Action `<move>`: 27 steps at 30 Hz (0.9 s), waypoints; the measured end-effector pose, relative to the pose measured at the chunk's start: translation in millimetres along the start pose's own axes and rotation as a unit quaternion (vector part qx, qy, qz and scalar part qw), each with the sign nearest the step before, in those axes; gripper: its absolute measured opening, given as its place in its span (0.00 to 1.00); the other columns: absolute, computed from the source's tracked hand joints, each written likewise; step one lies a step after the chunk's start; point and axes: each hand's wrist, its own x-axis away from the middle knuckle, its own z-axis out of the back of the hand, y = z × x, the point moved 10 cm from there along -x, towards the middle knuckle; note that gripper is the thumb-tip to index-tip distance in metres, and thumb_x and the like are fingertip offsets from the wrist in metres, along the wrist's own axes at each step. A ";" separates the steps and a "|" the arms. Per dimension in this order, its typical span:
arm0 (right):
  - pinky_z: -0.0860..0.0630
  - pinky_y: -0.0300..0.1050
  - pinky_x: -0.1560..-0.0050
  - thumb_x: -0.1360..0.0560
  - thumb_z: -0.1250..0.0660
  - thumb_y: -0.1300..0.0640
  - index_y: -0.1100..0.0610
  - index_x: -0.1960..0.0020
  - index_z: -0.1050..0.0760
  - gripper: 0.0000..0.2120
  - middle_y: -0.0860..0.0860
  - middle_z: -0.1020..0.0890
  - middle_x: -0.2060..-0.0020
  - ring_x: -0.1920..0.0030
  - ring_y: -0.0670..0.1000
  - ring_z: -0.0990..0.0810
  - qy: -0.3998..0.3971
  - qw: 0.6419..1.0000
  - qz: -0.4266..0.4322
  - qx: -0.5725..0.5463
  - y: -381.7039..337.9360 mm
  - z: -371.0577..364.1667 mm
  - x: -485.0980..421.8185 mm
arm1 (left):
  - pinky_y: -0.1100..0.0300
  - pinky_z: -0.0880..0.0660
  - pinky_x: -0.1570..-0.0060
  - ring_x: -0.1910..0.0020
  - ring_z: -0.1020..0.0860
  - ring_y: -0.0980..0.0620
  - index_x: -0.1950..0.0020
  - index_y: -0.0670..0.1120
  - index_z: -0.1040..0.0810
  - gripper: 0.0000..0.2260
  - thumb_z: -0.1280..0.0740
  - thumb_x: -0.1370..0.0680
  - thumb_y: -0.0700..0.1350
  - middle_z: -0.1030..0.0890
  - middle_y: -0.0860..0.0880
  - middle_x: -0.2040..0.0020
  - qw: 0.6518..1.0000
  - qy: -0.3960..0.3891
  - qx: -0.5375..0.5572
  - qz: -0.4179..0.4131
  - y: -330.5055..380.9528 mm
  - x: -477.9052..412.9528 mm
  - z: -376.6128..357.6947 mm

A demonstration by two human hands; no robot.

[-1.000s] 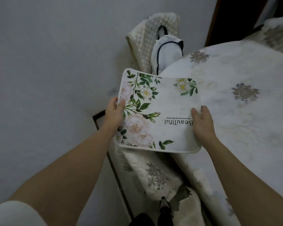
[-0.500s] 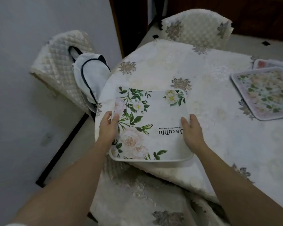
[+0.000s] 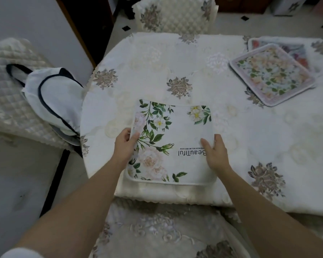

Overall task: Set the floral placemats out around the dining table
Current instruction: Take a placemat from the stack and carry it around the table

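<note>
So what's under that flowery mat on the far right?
Another rectangular floral placemat lies under the pastel flowery placemat, showing only its top edge and right side. Most of its pattern is covered.

Placemat [image 3: 177,140] on table [image 3: 250,138], near edge.

Brightness: dim, flat, bluish-grey indoor light
Shadows: soft, faint one under the placemat [image 3: 177,138] near edge
Glare: mild sheen on worktop [image 3: 231,127] cloth
Focus: centre fairly sharp; far corners soft
Distortion: wide-angle bending at edges, forearms stretched
</note>
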 end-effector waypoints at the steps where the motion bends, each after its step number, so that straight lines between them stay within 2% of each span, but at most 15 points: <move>1: 0.30 0.44 0.55 0.21 0.35 0.51 0.56 0.43 0.30 0.12 0.46 0.21 0.54 0.53 0.50 0.22 0.005 1.000 -0.006 -0.003 5.2 -2.1 -3.1 | 0.52 0.22 0.48 0.49 0.18 0.48 0.45 0.45 0.22 0.04 0.34 0.19 0.44 0.17 0.47 0.50 1.000 0.000 -0.007 -0.002 -1.0 -5.8 -3.5; 5: 0.31 0.44 0.55 0.21 0.35 0.52 0.57 0.44 0.30 0.11 0.48 0.21 0.54 0.52 0.52 0.22 0.006 0.999 -0.036 0.000 23.8 -10.7 -8.1 | 0.50 0.22 0.46 0.48 0.19 0.46 0.47 0.45 0.23 0.03 0.34 0.19 0.43 0.17 0.46 0.50 0.999 -0.007 -0.043 0.003 -14.4 -18.8 -11.5; 10: 0.32 0.44 0.55 0.22 0.34 0.51 0.57 0.44 0.31 0.12 0.49 0.21 0.54 0.53 0.52 0.23 -0.002 0.998 -0.058 0.028 35.0 -18.1 -12.0 | 0.57 0.22 0.51 0.52 0.18 0.49 0.47 0.44 0.22 0.04 0.35 0.19 0.43 0.16 0.47 0.52 0.999 0.008 -0.052 0.012 -26.2 -17.5 -2.8; 16: 0.31 0.47 0.57 0.23 0.33 0.48 0.56 0.46 0.31 0.14 0.51 0.20 0.52 0.54 0.55 0.23 -0.013 0.994 -0.082 0.070 39.5 -22.8 -15.5 | 0.40 0.23 0.43 0.51 0.18 0.42 0.53 0.49 0.21 0.03 0.33 0.20 0.45 0.15 0.42 0.52 0.996 0.018 -0.076 0.047 -43.5 -17.3 9.4; 19: 0.30 0.49 0.58 0.24 0.33 0.46 0.56 0.48 0.31 0.15 0.53 0.20 0.53 0.54 0.56 0.22 -0.017 0.992 -0.088 0.084 43.0 -24.4 -16.8 | 0.41 0.22 0.45 0.52 0.17 0.45 0.54 0.51 0.21 0.03 0.32 0.20 0.46 0.15 0.46 0.54 0.993 0.027 -0.099 0.050 -42.2 -17.8 11.1; 22: 0.27 0.51 0.58 0.27 0.33 0.41 0.56 0.50 0.31 0.19 0.52 0.21 0.56 0.55 0.57 0.22 -0.024 0.983 -0.105 0.152 45.4 -20.2 -18.2 | 0.52 0.23 0.49 0.52 0.17 0.48 0.49 0.49 0.21 0.03 0.31 0.21 0.48 0.16 0.50 0.53 0.988 0.035 -0.144 0.046 -35.4 -20.3 12.8; 24: 0.27 0.50 0.60 0.28 0.34 0.38 0.55 0.50 0.32 0.21 0.51 0.23 0.59 0.58 0.57 0.23 -0.012 0.960 -0.113 0.256 43.8 -11.0 -17.3 | 0.58 0.27 0.50 0.49 0.19 0.48 0.39 0.46 0.24 0.12 0.32 0.21 0.46 0.19 0.50 0.50 0.978 0.054 -0.202 0.027 -28.1 -23.6 17.8; 25: 0.29 0.49 0.62 0.29 0.34 0.38 0.56 0.51 0.33 0.22 0.51 0.24 0.60 0.59 0.58 0.23 0.016 0.943 -0.099 0.319 37.6 -4.2 -16.8 | 0.57 0.28 0.47 0.45 0.21 0.47 0.34 0.45 0.27 0.16 0.32 0.21 0.46 0.20 0.48 0.47 0.969 0.063 -0.238 0.001 -22.6 -26.0 19.4; 27: 0.29 0.49 0.65 0.30 0.33 0.41 0.59 0.49 0.31 0.23 0.55 0.25 0.56 0.57 0.60 0.24 0.092 0.908 -0.001 0.409 12.4 -2.1 -16.3 | 0.50 0.28 0.39 0.35 0.28 0.43 0.27 0.44 0.32 0.23 0.33 0.21 0.46 0.25 0.43 0.34 0.931 0.061 -0.349 -0.084 -9.1 -28.6 9.6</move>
